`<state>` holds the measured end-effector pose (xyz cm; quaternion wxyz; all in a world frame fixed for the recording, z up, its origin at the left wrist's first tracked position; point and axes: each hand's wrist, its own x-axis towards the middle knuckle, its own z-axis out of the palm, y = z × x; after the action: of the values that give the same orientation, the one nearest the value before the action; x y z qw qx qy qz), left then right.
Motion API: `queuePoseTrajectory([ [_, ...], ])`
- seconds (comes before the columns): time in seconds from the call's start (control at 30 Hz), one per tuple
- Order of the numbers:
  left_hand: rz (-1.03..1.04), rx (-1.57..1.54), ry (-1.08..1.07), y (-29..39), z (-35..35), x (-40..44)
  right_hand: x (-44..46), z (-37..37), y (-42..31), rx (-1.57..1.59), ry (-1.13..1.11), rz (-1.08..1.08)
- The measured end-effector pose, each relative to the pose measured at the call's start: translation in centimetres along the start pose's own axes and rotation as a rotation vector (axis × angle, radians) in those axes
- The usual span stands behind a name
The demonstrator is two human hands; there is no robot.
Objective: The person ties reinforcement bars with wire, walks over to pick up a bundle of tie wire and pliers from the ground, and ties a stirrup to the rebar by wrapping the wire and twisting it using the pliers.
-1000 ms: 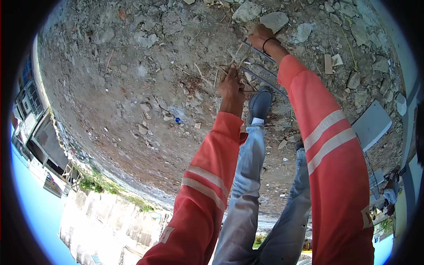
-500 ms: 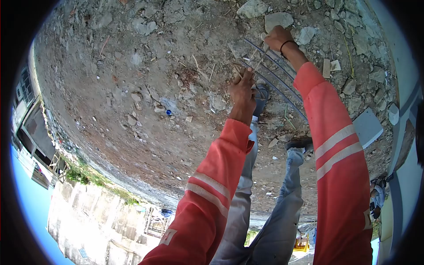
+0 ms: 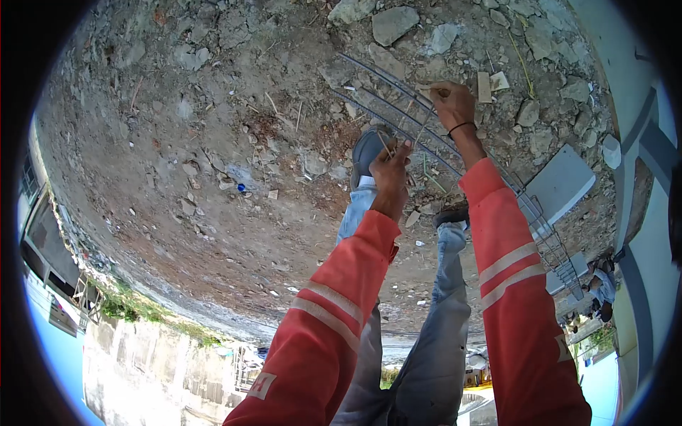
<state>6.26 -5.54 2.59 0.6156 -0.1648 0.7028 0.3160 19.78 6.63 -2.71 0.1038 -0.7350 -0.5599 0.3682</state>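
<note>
Several long dark steel bars (image 3: 360,106) run side by side above the ground, their free ends toward the top of the view. A thin bent steel stirrup (image 3: 420,130) spans across them between my hands. My left hand (image 3: 391,174) is closed on its near side, beside the lowest bar, with thin rod ends poking out above the fingers. Across the bars, my right hand (image 3: 453,112) is closed at the stirrup's far side; its fingers partly hide the grip. Further along, the bars join a cage of stirrups (image 3: 550,245), partly behind my right sleeve.
Broken stones (image 3: 395,25) and rubble lie across the dirt ground. A pale flat slab (image 3: 559,186) rests beside the cage. My shoe (image 3: 367,150) is close to the bars' ends. People (image 3: 602,292) are at the far right, near a wall.
Both hands have moved along the bars, away from their free ends, with the stirrup. The view has shifted, and more of the cage and slab shows at the lower right.
</note>
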Motion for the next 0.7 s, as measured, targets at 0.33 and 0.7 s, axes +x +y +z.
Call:
queuePoseTrajectory([
  [0.33,-0.059,0.118,-0.053,-10.4,1.0,-1.5,-7.4,-5.6,9.1,-0.078,0.210,0.116],
  [0.7,0.064,0.244,-0.032,-3.7,-6.4,-1.8,-10.6,-6.0,11.8,-0.074,0.298,0.083],
])
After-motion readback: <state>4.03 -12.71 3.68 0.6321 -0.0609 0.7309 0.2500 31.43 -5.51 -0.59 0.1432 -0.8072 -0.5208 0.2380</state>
